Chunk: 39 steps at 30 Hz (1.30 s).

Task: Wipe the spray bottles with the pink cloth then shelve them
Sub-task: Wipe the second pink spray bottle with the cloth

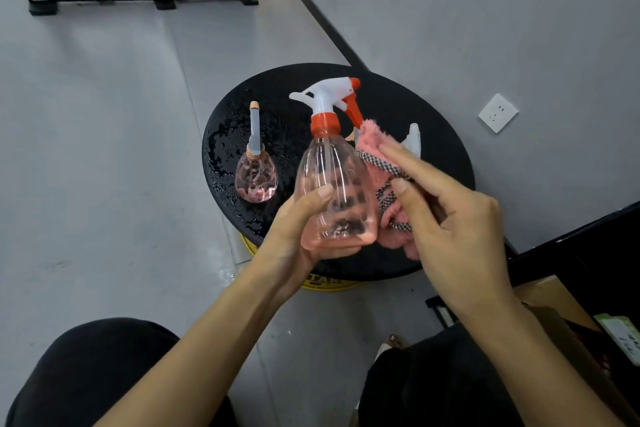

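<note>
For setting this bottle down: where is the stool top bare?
Stool top bare at far rim behind the small bottle and at right edge past the white sprayer. Crowded: near side, under left hand, spray bottle, right hand, pink cloth.

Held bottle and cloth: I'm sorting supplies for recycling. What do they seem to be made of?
The bottle looks like clear, pink-tinted plastic with a glossy finish; dark shapes behind show through its ribbed wall. Its sprayer seems to be opaque white and orange plastic, smooth and moulded. The cloth is soft pink fabric, perhaps microfibre or fleece: matte, with a fuzzy pile and a black-and-white woven trim.
</note>
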Motion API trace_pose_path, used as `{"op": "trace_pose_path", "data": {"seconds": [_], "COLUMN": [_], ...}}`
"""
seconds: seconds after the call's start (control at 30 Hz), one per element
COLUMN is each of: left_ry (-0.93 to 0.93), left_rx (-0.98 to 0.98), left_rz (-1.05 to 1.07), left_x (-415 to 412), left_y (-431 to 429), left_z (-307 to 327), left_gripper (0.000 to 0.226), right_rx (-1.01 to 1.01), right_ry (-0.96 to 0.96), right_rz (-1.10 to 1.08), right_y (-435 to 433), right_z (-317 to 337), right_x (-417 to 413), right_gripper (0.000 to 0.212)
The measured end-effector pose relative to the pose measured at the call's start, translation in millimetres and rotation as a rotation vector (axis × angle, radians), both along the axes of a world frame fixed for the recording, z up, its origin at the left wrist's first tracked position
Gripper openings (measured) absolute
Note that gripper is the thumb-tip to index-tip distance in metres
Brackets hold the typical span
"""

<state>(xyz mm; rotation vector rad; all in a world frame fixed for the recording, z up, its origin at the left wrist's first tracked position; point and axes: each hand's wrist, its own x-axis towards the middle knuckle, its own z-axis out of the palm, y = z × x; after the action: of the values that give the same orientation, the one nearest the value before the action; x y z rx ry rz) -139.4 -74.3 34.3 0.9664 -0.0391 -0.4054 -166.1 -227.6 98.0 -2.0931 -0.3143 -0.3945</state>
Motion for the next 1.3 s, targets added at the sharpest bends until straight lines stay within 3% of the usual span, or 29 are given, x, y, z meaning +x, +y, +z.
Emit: {"op": "trace_pose_path", "data": {"seconds": [0.17,0.33,0.6,0.87,1.13,1.3], "left_ry": [0.039,0.07,0.13,0.167,0.177,-0.031], "left_rx": [-0.006,-0.05,-0.174,-0.112,-0.19,-0.041], "left_rz": [-0.037,-0.097,-0.016,-0.006,0.101,0.085], "left_x": [-1.6,-4.6,-2.7,-1.3,4.8,2.8], "left_y": [-7.0,-7.7,-6.9,-13.0,-6.7,-14.9], "left_z": [0.8,1.0,2.4,-11.2,-16.3,-16.0], "left_gripper": [0.056,0.07,0.079,0.055,0.048,0.04], "right_rx": [-0.193,-0.22,-0.522,-0.354,-0.522,-0.49], "right_ry": [-0.041,0.054,-0.074,0.048,-0.056,-0.056], "right_rz": [0.128,0.115,0.09,0.04,0.114,0.043], "right_y": [13.0,17.8,26.8,24.0,31.8,26.0], "right_z": [-1.7,-13.4,-23.9,-21.8,-40.0,-36.5], "right_x": [16.4,29.7,-13.7,21.6,-11.4,18.2], "right_gripper": [0.04,0.043,0.049,0.045,0.047,0.047]}}
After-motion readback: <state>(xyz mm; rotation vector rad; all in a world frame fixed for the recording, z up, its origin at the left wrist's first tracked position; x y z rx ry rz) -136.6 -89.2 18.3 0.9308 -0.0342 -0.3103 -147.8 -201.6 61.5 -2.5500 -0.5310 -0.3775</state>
